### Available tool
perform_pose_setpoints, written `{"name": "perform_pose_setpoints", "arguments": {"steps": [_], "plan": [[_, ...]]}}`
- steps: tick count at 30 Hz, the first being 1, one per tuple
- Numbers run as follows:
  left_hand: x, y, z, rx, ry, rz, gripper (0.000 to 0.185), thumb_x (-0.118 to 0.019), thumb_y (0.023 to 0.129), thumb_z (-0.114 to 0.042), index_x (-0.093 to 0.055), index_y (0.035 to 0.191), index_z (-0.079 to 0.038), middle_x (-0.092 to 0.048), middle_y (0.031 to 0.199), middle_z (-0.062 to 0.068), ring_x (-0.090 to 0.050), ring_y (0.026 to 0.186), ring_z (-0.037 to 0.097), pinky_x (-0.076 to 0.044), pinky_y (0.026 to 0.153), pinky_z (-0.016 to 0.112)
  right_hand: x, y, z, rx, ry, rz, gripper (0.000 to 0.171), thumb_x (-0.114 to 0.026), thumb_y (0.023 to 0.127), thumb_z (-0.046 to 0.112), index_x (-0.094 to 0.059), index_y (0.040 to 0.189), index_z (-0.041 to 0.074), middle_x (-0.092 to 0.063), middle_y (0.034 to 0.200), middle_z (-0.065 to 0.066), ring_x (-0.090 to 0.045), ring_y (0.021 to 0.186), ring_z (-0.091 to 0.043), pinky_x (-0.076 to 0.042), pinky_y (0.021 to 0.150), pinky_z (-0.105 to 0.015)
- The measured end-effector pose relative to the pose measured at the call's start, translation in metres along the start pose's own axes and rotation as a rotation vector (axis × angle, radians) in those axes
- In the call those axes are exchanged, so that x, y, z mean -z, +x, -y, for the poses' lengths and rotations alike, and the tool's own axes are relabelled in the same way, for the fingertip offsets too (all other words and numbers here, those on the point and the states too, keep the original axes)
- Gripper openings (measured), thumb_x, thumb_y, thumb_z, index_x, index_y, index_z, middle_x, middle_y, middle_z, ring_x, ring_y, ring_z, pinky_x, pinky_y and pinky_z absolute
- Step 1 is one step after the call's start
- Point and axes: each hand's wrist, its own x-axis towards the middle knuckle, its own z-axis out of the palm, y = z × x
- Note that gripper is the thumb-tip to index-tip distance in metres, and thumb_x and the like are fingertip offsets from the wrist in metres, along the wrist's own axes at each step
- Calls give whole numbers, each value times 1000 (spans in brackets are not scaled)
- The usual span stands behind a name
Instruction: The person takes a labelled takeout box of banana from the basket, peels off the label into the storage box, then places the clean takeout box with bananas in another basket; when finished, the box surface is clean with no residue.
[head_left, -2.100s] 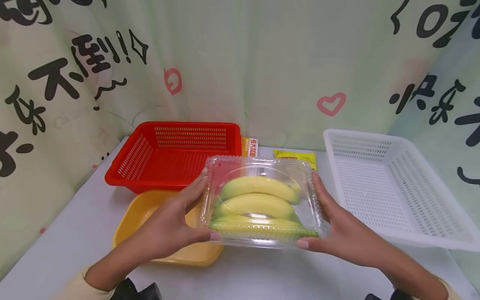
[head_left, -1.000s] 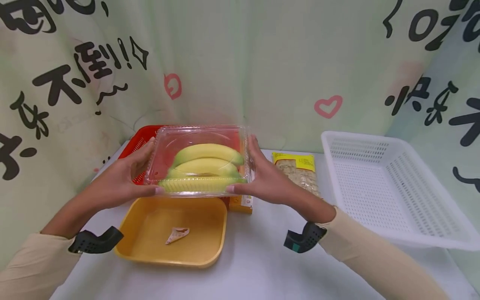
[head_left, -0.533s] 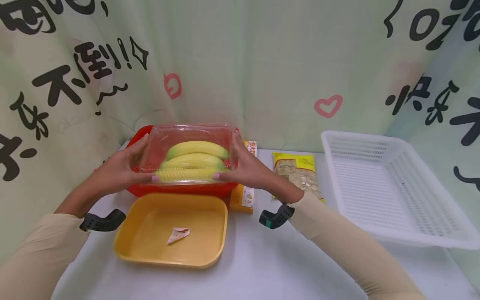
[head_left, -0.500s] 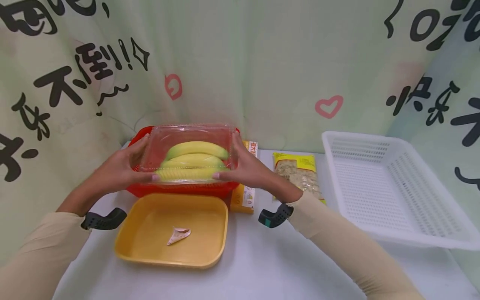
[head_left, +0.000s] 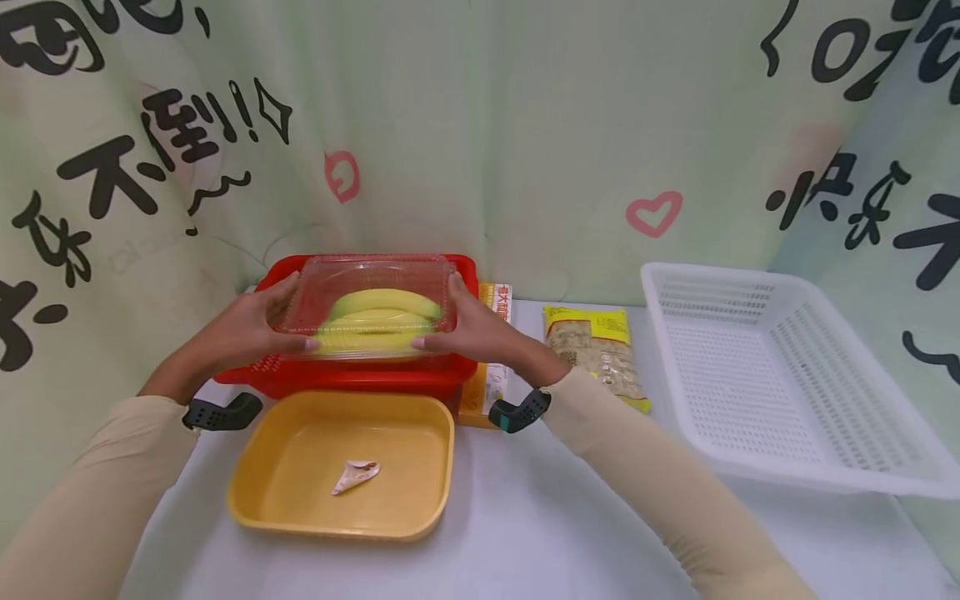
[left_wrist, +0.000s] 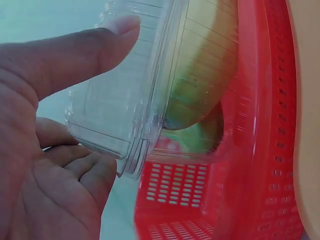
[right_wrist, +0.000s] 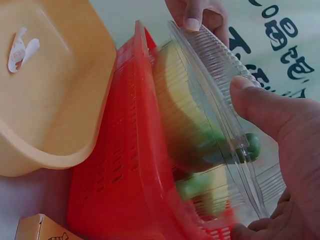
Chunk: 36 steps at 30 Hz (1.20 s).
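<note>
Fingers point(head_left: 288, 342) gripping unlabelled banana box point(head_left: 371, 307)

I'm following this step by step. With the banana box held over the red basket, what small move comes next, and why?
Probably lower the box straight down: both hands hold its ends over the red basket, and the wrist views show it partly below the rim.

The white counter point(head_left: 525, 517) carried a red basket point(head_left: 360, 379) at the back left, a yellow tray point(head_left: 262, 492) just before it, an orange box point(head_left: 480, 392) beside the basket, a yellow packet point(head_left: 600, 350) near the middle, and a white basket point(head_left: 787, 392) on the right.
</note>
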Motion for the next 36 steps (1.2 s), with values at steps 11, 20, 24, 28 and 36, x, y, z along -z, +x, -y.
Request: {"name": "perform_pose_setpoints", "arguments": {"steps": [11,20,24,28,36], "plan": [[-5,5,13,48,-28,75,109,-87,72,-30,-19,156,-13,-53,132,20,-57,105,34,-57,77,42,-8,9,0,-11,29,73,105,-81,78,33,-12,154,11,-41,138,-10,-50,113,-20,-56,80,-30],[-7,6,20,96,-66,99,102,-86,72,-34,-26,153,-15,-57,125,17,-61,98,30,-58,72,40,-12,15,5,-16,-9,100,77,-82,79,28,-36,138,9,-56,119,-9,-53,103,-19,-55,81,-28],[-8,10,20,115,-68,98,104,-86,73,-33,-24,154,-14,-56,125,18,-61,96,30,-58,72,41,-11,17,3,-5,-27,106,71,-82,80,27,-40,135,9,-58,115,-8,-54,101,-19,-55,79,-27],[-12,14,23,124,-79,116,105,-86,73,-32,-23,154,-11,-58,122,19,-65,88,28,-58,71,41,-12,19,1,-24,-49,113,72,-82,80,26,-39,136,12,-57,118,-9,-53,103,-19,-55,80,-28],[-17,20,23,145,-67,139,103,-86,73,-32,-25,152,-8,-63,113,21,-69,76,25,-59,66,41,-11,17,2,-123,-95,116,81,-82,80,28,-33,142,12,-56,120,-9,-55,101,-19,-57,76,-28]]}}
